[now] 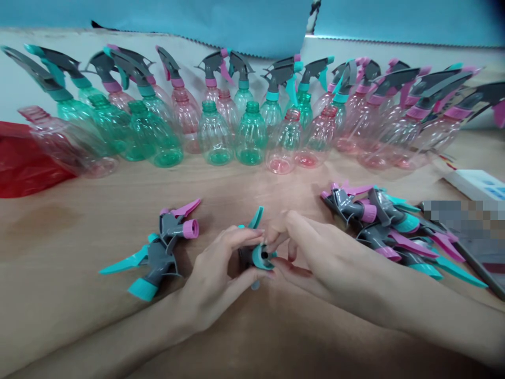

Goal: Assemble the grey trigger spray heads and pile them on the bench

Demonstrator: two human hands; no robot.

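Note:
Above the near part of the table, my left hand is closed around a grey and teal trigger sprayer head. The head's teal collar faces me and to the right, its dark opening showing. My right hand pinches at the collar's rim with thumb and fingers; whether a small part sits between those fingertips is too blurred to tell. Left of my hands lie two loose sprayer heads, one with a pink collar and one with a teal collar. A pile of pink and teal sprayer heads lies beyond my right hand.
Clear green bottles and pink bottles without tops stand across the back. Behind them are several bottles with sprayers. One open pink bottle leans at the left by a red bag. A dark flat object and white box are at right.

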